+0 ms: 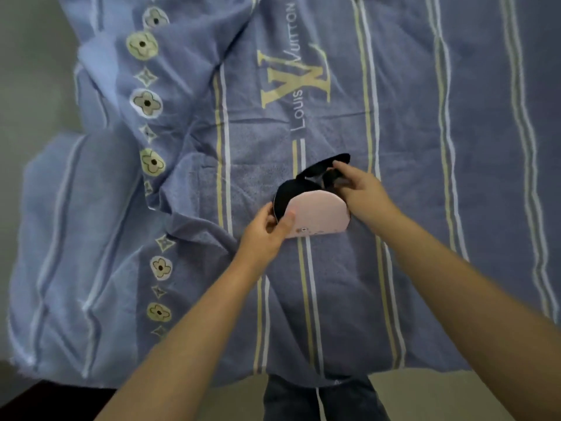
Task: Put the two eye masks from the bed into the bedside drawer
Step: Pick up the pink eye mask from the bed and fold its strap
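Both hands hold eye masks over the bed.
The left hand (pixel 263 229) pinches the pink mask (pixel 318 215); right hand (pixel 359 185) fingers pinch the black mask (pixel 296 189) strap above the blue blanket (pixel 425 147).

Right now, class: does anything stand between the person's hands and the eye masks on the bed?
Nothing visible does. The left hand already pinches the pink eye mask, and the right hand grips the black eye mask by its strap, above the blue bedspread. The drawer is out of view.

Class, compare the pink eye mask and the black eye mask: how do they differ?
The pink eye mask lies on top, nearer the camera; the black eye mask sits partly hidden behind it. The left hand pinches the pink one; the right hand grips the black strap. Both are over the bedspread.
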Motion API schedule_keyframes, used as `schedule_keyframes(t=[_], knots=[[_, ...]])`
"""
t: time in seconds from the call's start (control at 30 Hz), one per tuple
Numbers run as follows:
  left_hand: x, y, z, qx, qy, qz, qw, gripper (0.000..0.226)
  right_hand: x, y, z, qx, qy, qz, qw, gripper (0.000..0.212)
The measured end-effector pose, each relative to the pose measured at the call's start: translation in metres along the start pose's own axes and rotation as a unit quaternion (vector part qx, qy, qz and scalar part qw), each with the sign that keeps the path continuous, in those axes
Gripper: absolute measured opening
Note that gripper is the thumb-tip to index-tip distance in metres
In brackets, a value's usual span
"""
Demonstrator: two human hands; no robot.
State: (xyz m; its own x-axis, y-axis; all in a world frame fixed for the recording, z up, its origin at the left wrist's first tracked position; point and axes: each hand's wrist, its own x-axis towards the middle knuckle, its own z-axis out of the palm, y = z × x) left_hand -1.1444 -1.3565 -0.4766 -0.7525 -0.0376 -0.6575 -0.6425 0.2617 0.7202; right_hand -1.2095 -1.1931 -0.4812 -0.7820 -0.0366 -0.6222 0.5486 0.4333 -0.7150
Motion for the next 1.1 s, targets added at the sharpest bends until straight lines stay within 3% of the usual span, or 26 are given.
schedule_keyframes(t=[0.07, 0.13, 0.27, 0.4, 0.47, 0.57, 0.63, 0.73, 0.87, 0.93, 1.1], knots=[[0.001, -0.001, 0.004, 0.029, -0.007, 0.030, 0.999, 0.042, 0.005, 0.002, 0.003, -0.094, 0.036, -0.041, 0.994, 0.048], [0.007, 0.002, 0.010, 0.069, 0.034, 0.042, 0.996, 0.052, 0.008, 0.002, 0.005, -0.131, 0.075, -0.077, 0.985, 0.047], [0.017, 0.009, 0.015, 0.132, 0.119, 0.047, 0.983, 0.023, 0.015, -0.001, -0.001, -0.196, 0.163, -0.164, 0.953, 0.038], [0.029, 0.011, 0.008, 0.200, 0.103, -0.008, 0.974, 0.029, 0.025, 0.003, -0.023, -0.328, 0.228, -0.165, 0.902, 0.012], [0.032, 0.013, 0.007, 0.232, 0.100, 0.003, 0.968, 0.033, 0.023, 0.001, -0.031, -0.397, 0.172, -0.190, 0.881, 0.012], [0.037, 0.016, 0.012, 0.304, 0.114, 0.040, 0.945, 0.042, 0.009, -0.001, -0.042, -0.393, 0.023, -0.327, 0.859, 0.009], [0.039, 0.017, 0.016, 0.358, 0.117, 0.056, 0.925, 0.049, 0.002, -0.005, -0.050, -0.287, -0.047, -0.313, 0.904, 0.022], [0.041, 0.018, 0.022, 0.419, 0.103, 0.090, 0.898, 0.045, -0.008, -0.011, -0.059, -0.072, -0.108, -0.159, 0.979, 0.039], [0.029, 0.019, 0.024, 0.439, -0.008, 0.117, 0.891, 0.026, -0.016, -0.013, -0.059, 0.102, -0.091, -0.084, 0.987, 0.030], [0.017, 0.022, 0.024, 0.420, -0.028, 0.102, 0.901, 0.028, -0.023, -0.018, -0.058, 0.110, -0.087, -0.084, 0.987, 0.035], [-0.002, 0.026, 0.043, 0.435, -0.076, 0.063, 0.895, 0.044, -0.037, -0.007, -0.056, -0.040, -0.049, -0.044, 0.997, 0.035]])
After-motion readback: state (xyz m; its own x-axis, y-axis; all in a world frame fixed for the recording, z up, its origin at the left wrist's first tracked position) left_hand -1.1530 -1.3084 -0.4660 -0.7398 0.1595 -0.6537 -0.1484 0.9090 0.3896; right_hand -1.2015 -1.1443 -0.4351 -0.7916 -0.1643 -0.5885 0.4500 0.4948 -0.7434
